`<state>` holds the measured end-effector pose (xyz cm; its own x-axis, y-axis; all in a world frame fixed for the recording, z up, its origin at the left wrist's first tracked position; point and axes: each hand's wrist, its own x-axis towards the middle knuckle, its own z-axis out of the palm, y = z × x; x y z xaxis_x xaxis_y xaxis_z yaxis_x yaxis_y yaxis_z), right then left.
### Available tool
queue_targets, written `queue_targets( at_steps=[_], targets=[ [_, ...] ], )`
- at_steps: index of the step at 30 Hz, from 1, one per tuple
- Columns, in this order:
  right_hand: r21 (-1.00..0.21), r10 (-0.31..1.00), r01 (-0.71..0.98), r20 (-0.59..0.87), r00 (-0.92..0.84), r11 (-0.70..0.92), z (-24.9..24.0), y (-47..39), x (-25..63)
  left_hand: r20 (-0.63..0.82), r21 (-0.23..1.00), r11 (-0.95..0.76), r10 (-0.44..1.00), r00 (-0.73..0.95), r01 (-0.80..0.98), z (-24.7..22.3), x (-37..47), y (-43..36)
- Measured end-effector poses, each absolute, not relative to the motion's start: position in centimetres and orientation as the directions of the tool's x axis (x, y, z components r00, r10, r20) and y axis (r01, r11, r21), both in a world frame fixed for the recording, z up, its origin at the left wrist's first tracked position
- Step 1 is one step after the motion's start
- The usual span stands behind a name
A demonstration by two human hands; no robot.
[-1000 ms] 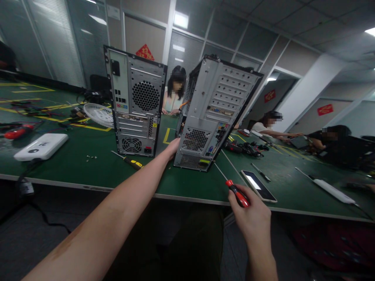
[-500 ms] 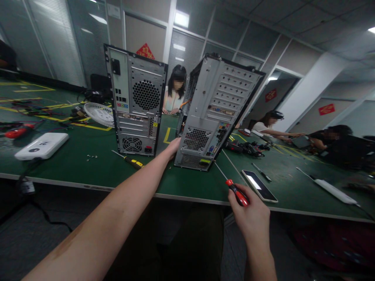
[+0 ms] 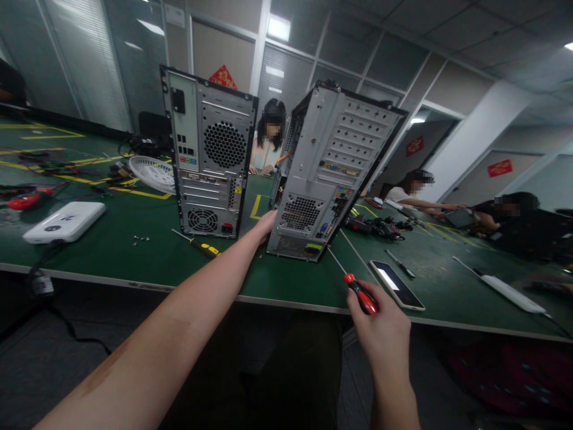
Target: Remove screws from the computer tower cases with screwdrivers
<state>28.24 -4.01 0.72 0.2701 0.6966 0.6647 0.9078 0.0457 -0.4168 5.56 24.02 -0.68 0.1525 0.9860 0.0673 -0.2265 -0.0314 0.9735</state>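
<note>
Fingers of the right hand [image 3: 384,319] are closed round the red-and-black handle of a screwdriver [image 3: 363,297], its shaft slanting forward and left from them to the bottom right edge of a silver computer case [image 3: 331,164]. Whether the tip sits in a screw is too small to tell. That case stands ahead of the right fingers, its ported back facing the person, and it blocks any look at the left hand's fingers: the left hand [image 3: 269,222] reaches to its near lower left side, and I cannot tell how those fingers are set.

Just right of the right fingers lies a phone [image 3: 397,285], with a slim dark tool [image 3: 400,264] beyond it and a tangle of black cables [image 3: 382,228] farther off. Well to their right is a white bar-shaped device [image 3: 510,291]. Left of the left hand stands a second computer case [image 3: 210,158]; near its foot is a yellow-and-black screwdriver [image 3: 206,246], partly covered by the left forearm. Farther left are loose screws [image 3: 141,239] and a white box [image 3: 65,222]. Beyond the fingers, between the cases, sits another person [image 3: 265,156].
</note>
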Motion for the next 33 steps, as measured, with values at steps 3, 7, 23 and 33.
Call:
queue_targets(
  at_steps=[3, 7, 23, 33],
  targets=[
    [-0.343, 0.677, 0.938, 0.702, 0.221, 0.050, 0.8, -4.0, 28.0, 0.070, 0.978, -0.040, 0.988, 0.137, -0.205, -0.5, 5.7, 24.0],
    [-0.190, 0.638, 0.980, 0.762, 0.114, 0.052, 1.8, -4.3, 27.1, 0.074, 0.977, -0.044, 0.988, 0.139, -0.210, -0.2, 5.8, 23.8],
    [0.547, 0.791, 0.836, 0.494, -0.362, 0.042, 9.6, -4.0, 23.3, 0.081, 0.971, -0.048, 0.987, 0.136, -0.232, -1.2, 5.8, 24.9],
    [0.416, 0.838, 0.904, 0.525, -0.148, -0.100, 8.5, -4.0, 22.7, 0.101, 0.970, -0.077, 0.991, 0.093, -0.232, -0.8, 5.9, 24.1]
  ],
)
